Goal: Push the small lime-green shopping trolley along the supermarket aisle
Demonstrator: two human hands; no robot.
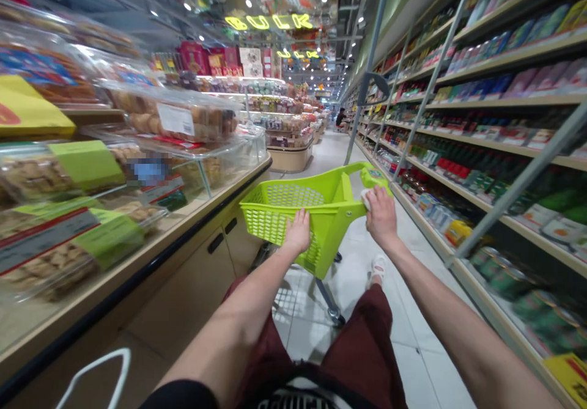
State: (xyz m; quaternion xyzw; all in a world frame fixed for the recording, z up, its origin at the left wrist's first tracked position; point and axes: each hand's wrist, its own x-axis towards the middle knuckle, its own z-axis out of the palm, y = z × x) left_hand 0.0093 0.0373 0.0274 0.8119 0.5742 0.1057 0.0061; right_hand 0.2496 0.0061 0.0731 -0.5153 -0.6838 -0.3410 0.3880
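Note:
A lime-green plastic shopping cart (328,238) with perforated basket walls stands in front of me, angled across the aisle. My left hand (299,232) is at the near side wall, its fingers close together and bent over the upper rim. My right hand (380,213) is closed around the handle end. Something small and white (365,197) shows beside its fingers; I cannot make out what it is. A grey pole (369,70) rises behind the handle. Below the basket, a caster wheel (336,318) rests on the floor.
Plastic boxes of baked goods (169,112) crowd the left counter (183,262), which has a black bumper edge. Stocked shelves (495,134) line the right side. A pale tiled floor (328,152) runs ahead, with a person (340,117) far down it.

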